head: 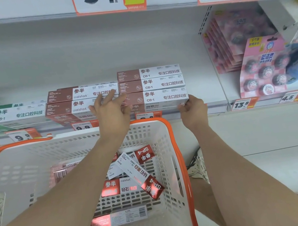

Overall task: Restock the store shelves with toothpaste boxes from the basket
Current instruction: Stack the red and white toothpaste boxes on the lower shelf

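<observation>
Brown-and-white toothpaste boxes are stacked on the shelf [212,107]: a taller right stack [152,86] and a lower left stack [78,100]. My left hand [111,112] is spread open against the seam between the two stacks, holding nothing. My right hand [193,108] pinches the right end of the bottom box [164,102] in the right stack. Below, a white basket with an orange rim [177,147] holds several red-and-white toothpaste boxes [143,174] lying loose.
A green-and-white box [12,115] lies left of the brown stacks. Pink hanging packs [263,67] fill the bay on the right behind a divider. Price tags [242,104] line the shelf edge. A shoe [198,165] stands on the tiled floor beside the basket.
</observation>
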